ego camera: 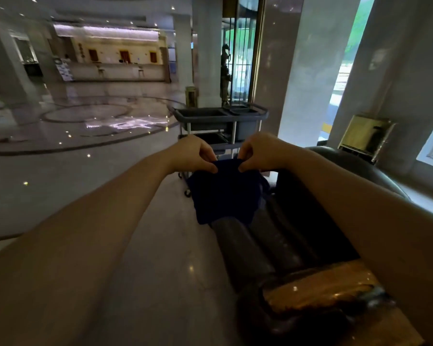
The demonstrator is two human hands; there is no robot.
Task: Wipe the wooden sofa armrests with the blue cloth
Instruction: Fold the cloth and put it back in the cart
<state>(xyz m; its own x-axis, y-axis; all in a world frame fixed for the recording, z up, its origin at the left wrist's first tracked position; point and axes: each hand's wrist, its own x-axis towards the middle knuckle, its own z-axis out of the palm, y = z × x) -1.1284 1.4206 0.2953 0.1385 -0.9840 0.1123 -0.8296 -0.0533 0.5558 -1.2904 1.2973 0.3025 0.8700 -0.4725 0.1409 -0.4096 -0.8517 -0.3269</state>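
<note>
A dark blue cloth (223, 193) hangs in the middle of the view, pinched at its top edge by both hands. My left hand (194, 154) grips the top left corner and my right hand (259, 153) grips the top right corner, close together. The cloth's lower part drapes over the far end of the sofa's dark armrest (245, 248), which runs from the cloth toward me. Carved glossy wood (318, 293) shows at the armrest's near end, bottom right. My bare forearms reach in from both lower corners.
A grey cleaning cart (220, 121) with trays stands just beyond the hands. A polished marble floor (73, 146) spreads to the left. White pillars and a window sill are at the right, with a brass bin (365, 136) beside another dark sofa arm.
</note>
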